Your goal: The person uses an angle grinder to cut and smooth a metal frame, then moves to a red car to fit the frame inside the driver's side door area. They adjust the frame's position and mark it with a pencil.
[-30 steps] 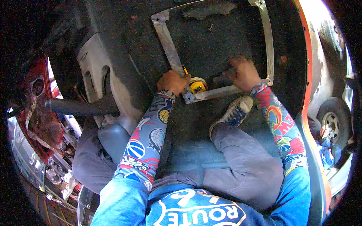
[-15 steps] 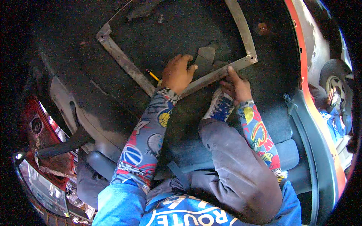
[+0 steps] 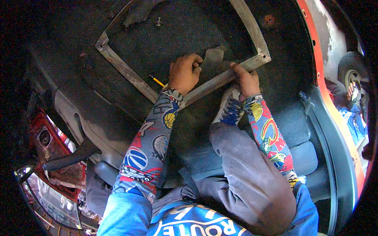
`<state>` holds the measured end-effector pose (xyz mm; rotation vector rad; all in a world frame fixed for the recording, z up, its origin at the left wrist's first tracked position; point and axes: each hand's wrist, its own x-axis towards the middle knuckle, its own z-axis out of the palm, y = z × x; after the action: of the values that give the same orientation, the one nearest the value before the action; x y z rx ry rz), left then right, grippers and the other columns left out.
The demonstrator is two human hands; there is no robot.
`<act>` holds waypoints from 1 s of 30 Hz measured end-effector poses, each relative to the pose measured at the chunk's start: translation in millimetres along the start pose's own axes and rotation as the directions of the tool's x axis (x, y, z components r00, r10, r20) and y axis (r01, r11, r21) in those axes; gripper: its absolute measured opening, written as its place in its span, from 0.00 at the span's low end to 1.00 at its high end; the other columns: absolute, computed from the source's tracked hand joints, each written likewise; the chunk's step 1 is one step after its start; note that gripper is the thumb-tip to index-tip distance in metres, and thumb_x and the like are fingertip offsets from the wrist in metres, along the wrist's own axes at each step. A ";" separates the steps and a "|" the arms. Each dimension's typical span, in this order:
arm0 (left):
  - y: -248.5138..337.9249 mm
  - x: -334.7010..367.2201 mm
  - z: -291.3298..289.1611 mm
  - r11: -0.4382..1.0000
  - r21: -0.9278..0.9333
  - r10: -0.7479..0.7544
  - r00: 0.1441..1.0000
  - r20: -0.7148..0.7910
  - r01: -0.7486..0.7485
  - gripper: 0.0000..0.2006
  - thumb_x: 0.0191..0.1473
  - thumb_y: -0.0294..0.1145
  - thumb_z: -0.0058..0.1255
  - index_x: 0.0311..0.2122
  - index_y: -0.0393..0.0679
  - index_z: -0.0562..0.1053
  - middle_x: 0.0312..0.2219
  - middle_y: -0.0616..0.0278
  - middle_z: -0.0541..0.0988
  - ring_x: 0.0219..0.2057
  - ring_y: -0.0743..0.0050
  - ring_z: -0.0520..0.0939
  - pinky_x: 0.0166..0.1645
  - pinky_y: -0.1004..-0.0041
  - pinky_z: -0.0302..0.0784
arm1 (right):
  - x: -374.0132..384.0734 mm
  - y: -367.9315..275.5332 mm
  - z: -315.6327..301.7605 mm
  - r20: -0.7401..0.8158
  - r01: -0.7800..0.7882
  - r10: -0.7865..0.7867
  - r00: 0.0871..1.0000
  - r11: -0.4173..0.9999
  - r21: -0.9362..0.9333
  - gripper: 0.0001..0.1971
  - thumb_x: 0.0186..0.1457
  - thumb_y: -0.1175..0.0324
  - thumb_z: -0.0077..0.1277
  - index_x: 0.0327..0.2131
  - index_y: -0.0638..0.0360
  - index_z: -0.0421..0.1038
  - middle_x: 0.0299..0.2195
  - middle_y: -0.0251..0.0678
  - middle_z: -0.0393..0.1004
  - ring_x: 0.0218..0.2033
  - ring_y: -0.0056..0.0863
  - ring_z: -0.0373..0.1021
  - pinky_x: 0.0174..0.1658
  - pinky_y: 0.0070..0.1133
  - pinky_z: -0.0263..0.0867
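A bare metal frame (image 3: pixel 128 71) with bolt holes at its corners lies on dark carpet (image 3: pixel 183 37). My left hand (image 3: pixel 184 74) is inside its near corner, fingers curled together; whatever they may pinch is hidden. My right hand (image 3: pixel 247 82) grips the frame's near right bar, with the thumb along the top and the other fingers partly hidden below. Just beyond the hands, a grey flap of material (image 3: pixel 214 56) sticks up from the carpet. Beside my left wrist a yellow pencil (image 3: pixel 157 81) shows, partly covered by the wrist.
A bolt (image 3: pixel 158 22) stands inside the frame, near a dark scrap of carpet (image 3: pixel 142 12). My shoe (image 3: pixel 229 108) is close to the near bar. An orange door sill (image 3: pixel 319 67) runs along the right; outside, another person's hand (image 3: pixel 351 91) is near a wheel (image 3: pixel 351 76).
My left hand's fingers have curled in. My right hand has moved slightly left along the bar, and its thumb has bent. The view has shifted slightly.
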<state>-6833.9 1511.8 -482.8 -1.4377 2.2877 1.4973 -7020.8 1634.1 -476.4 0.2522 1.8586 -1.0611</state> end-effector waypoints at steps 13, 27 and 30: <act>1.7 -7.2 19.9 0.962 -0.040 0.273 0.959 0.072 -0.271 0.13 0.50 0.21 0.49 0.41 0.45 0.77 0.40 0.53 0.79 0.46 0.46 0.78 0.52 0.55 0.74 | 2.7 2.8 -6.5 0.040 -0.021 0.025 0.999 0.996 -0.088 0.19 0.50 0.62 0.65 0.42 0.64 0.74 0.38 0.38 0.78 0.38 0.32 0.75 0.38 0.29 0.73; -23.9 -36.3 -57.1 0.469 0.878 -0.282 0.926 0.251 -0.095 0.13 0.60 0.35 0.44 0.47 0.48 0.78 0.47 0.58 0.78 0.52 0.55 0.77 0.51 0.56 0.73 | 14.5 16.3 -9.0 0.024 -0.001 0.001 1.000 1.000 0.000 0.22 0.46 0.64 0.67 0.41 0.67 0.73 0.38 0.40 0.79 0.38 0.32 0.74 0.44 0.27 0.70; -16.4 -30.1 -57.6 0.399 0.900 -0.347 0.880 0.325 -0.175 0.13 0.60 0.35 0.44 0.46 0.50 0.79 0.45 0.59 0.80 0.50 0.58 0.78 0.50 0.59 0.73 | 10.1 10.1 -6.1 0.046 -0.026 0.026 0.999 1.000 -0.004 0.20 0.48 0.66 0.65 0.41 0.67 0.73 0.37 0.39 0.79 0.37 0.32 0.74 0.44 0.27 0.70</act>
<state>-6781.4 1487.5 -449.0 -0.6896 2.0182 0.2300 -7024.2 1642.2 -489.2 0.2467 1.8111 -1.0376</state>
